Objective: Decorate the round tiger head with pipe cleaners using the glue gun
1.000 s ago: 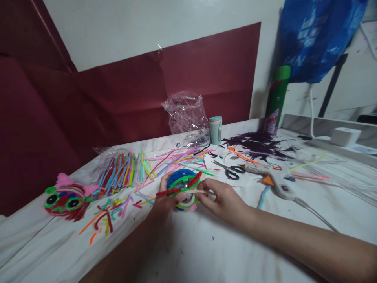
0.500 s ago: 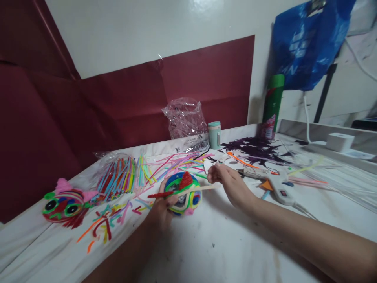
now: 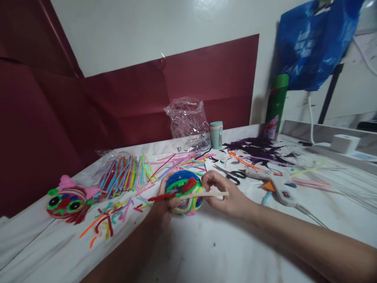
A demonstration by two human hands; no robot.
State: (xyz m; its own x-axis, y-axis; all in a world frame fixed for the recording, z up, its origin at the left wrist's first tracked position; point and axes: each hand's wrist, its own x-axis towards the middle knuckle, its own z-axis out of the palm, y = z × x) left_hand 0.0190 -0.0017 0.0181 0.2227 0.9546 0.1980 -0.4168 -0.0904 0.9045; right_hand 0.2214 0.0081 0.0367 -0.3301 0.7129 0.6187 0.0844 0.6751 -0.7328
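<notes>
My left hand [image 3: 165, 202] is closed around the left side of a round pipe-cleaner craft [image 3: 181, 177], blue and green with a clear, shiny middle. A pale stick [image 3: 218, 193] with a red fuzzy end [image 3: 160, 196] crosses its front under the left thumb. A red fuzzy piece [image 3: 189, 184] slants over the middle. My right hand [image 3: 219, 192] has its fingers curled against the craft's right edge, and the stick passes through the gap between finger and thumb. Cut pipe-cleaner bits [image 3: 108, 220] lie left of my hands.
A finished-looking pipe-cleaner face [image 3: 68, 202] sits at left. Bundled pipe cleaners [image 3: 119, 175] lie behind. Black scissors [image 3: 231, 175], a white glue gun [image 3: 281, 186] and purple strips [image 3: 259, 151] lie at right. A mint cup [image 3: 216, 135] and green can [image 3: 277, 106] stand at the back.
My right hand has moved left and down to the craft's right edge, its fingers curling in. The craft has tilted slightly, showing more of its blue top. The scissors are now uncovered.
</notes>
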